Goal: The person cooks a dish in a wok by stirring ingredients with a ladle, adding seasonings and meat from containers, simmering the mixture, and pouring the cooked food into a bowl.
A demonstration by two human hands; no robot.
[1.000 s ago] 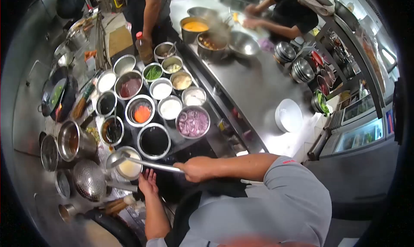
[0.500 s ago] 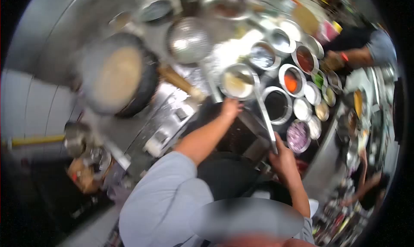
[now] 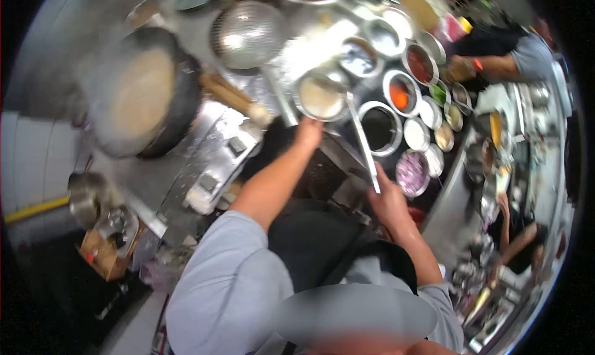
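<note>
A metal bowl [image 3: 317, 112] with pale, creamy contents is in front of me. My left hand [image 3: 308, 133] is closed on its near edge. A long metal ladle [image 3: 364, 145] slants up from my right hand [image 3: 390, 200], whose fingers are wrapped round the handle's lower end. The ladle's far end meets the bowl's right side; its head is blurred, and I cannot tell how deep it sits. Left of the bowl, a round perforated strainer [image 3: 248, 35] lies with its handle toward me. Right of the ladle is a white-rimmed pot [image 3: 396, 145] with a dark inside.
At left, a large dark wok [image 3: 180, 116] holds steaming pale liquid. Several ingredient pots stand at right, including chopped purple onion [image 3: 411, 173] and a pot of red sauce [image 3: 419, 63]. Another person's arm [image 3: 493, 66] reaches in at upper right. A cardboard box [image 3: 105, 256] sits lower left.
The whole view has shifted, so the wok, bowl and pots appear farther left and higher. Both hands keep their holds on the bowl and the ladle. The bowl's pale contents show more broadly now.
</note>
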